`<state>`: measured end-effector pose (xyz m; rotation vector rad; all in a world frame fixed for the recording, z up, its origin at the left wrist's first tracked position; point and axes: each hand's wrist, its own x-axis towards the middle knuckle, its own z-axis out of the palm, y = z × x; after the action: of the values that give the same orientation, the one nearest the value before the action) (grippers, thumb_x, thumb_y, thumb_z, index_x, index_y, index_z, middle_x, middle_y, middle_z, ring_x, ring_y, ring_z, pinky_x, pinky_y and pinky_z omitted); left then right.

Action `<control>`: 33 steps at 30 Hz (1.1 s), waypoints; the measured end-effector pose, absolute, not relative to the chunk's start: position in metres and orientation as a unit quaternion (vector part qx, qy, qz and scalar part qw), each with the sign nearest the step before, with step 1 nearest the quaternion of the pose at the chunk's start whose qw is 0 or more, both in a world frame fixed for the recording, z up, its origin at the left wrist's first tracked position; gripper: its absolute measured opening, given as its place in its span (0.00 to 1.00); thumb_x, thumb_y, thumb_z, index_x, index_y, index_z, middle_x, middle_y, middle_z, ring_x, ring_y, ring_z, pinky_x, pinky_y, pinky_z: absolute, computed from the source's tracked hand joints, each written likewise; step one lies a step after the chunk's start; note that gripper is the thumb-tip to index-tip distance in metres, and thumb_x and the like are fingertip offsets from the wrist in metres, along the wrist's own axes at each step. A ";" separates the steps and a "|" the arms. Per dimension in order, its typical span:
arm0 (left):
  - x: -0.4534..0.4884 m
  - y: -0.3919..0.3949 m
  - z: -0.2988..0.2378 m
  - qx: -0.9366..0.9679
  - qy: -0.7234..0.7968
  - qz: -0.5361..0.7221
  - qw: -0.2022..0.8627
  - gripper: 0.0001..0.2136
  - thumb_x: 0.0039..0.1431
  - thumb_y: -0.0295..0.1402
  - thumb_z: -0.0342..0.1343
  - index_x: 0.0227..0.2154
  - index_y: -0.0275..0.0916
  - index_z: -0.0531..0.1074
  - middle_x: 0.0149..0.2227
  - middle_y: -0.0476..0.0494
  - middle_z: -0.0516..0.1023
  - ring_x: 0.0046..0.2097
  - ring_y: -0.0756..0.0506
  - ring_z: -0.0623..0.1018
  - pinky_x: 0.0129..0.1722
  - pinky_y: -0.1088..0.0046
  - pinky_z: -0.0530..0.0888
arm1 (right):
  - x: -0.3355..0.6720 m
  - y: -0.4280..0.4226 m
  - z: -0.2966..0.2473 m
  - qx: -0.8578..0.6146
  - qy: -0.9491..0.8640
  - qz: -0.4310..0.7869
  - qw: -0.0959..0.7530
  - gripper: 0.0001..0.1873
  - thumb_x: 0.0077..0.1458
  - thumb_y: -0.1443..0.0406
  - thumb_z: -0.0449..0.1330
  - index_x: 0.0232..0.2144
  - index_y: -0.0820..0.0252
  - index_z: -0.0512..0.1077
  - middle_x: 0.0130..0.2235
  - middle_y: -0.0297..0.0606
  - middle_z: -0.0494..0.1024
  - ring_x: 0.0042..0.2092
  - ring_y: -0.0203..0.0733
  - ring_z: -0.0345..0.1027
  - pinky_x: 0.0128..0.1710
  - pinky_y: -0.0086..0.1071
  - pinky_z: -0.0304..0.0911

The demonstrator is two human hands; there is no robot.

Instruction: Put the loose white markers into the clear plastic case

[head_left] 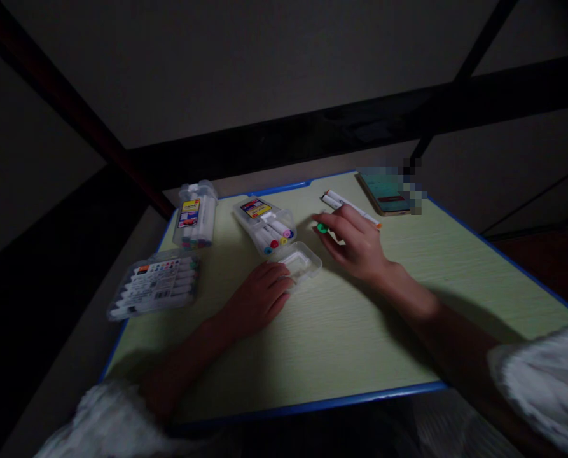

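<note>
A marker with a green end (pixel 322 227) is pinched between the thumb and fingers of my right hand (pixel 357 245), held a little right of the middle marker case. This clear plastic case (pixel 259 222) lies open, with several white markers inside showing blue, red, yellow, pink and dark blue ends. Its flipped-open clear lid (pixel 307 257) points toward me. My left hand (pixel 262 296) lies palm down, fingers stretched out, with the fingertips on the lid's left edge. Just beyond my right hand, white markers (pixel 348 207) with orange and black ends lie on the table.
At the left, a closed marker case (pixel 198 219) and a flatter clear marker case (pixel 157 283) rest on the pale green table (pixel 341 356) with blue edging. A phone (pixel 383 191) lies at the back right. Dark bars and a wall stand behind.
</note>
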<state>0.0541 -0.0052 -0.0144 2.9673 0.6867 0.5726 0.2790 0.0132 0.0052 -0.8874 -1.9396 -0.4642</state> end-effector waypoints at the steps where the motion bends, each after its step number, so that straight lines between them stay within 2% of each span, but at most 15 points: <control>1: 0.054 -0.005 -0.014 0.958 0.220 0.185 0.020 0.08 0.59 0.27 0.47 0.41 0.34 0.66 0.43 0.38 0.70 0.49 0.43 0.67 0.51 0.61 0.68 | 0.279 0.013 0.006 -0.354 -0.787 -0.193 0.467 0.10 0.55 0.70 0.52 0.41 0.61 0.66 0.28 0.34 0.66 0.26 0.34 0.57 0.26 0.28 0.56; 12: 0.055 -0.004 -0.016 0.958 0.213 0.190 0.012 0.08 0.59 0.27 0.47 0.40 0.33 0.66 0.43 0.38 0.70 0.49 0.43 0.67 0.51 0.61 0.67 | 0.279 0.008 0.006 -0.313 -0.769 -0.266 0.490 0.06 0.56 0.68 0.53 0.38 0.58 0.63 0.24 0.30 0.65 0.25 0.33 0.57 0.24 0.28 0.55; 23: 0.055 -0.005 -0.017 0.957 0.218 0.190 0.019 0.08 0.59 0.28 0.47 0.41 0.34 0.66 0.43 0.38 0.69 0.49 0.43 0.67 0.51 0.60 0.68 | 0.279 0.008 0.004 -0.308 -0.795 -0.256 0.455 0.05 0.56 0.67 0.52 0.38 0.60 0.62 0.24 0.30 0.66 0.24 0.34 0.58 0.24 0.28 0.55; 28: 0.055 -0.005 -0.016 0.958 0.216 0.188 0.015 0.08 0.59 0.27 0.47 0.40 0.33 0.66 0.43 0.38 0.70 0.49 0.43 0.67 0.51 0.60 0.68 | 0.279 0.007 0.006 -0.297 -0.769 -0.276 0.495 0.06 0.54 0.67 0.55 0.37 0.59 0.63 0.22 0.29 0.66 0.23 0.33 0.58 0.23 0.28 0.55; 33: 0.054 -0.005 -0.016 0.958 0.217 0.189 0.015 0.08 0.59 0.27 0.47 0.40 0.34 0.66 0.43 0.38 0.70 0.49 0.43 0.68 0.51 0.60 0.68 | 0.277 0.002 0.014 -0.303 -0.744 -0.296 0.517 0.02 0.55 0.67 0.53 0.34 0.56 0.64 0.21 0.28 0.65 0.22 0.34 0.59 0.22 0.29 0.56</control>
<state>0.0542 -0.0048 -0.0163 2.9803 0.6738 0.5873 0.2767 0.0015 0.0137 -0.7265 -1.7857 -0.7108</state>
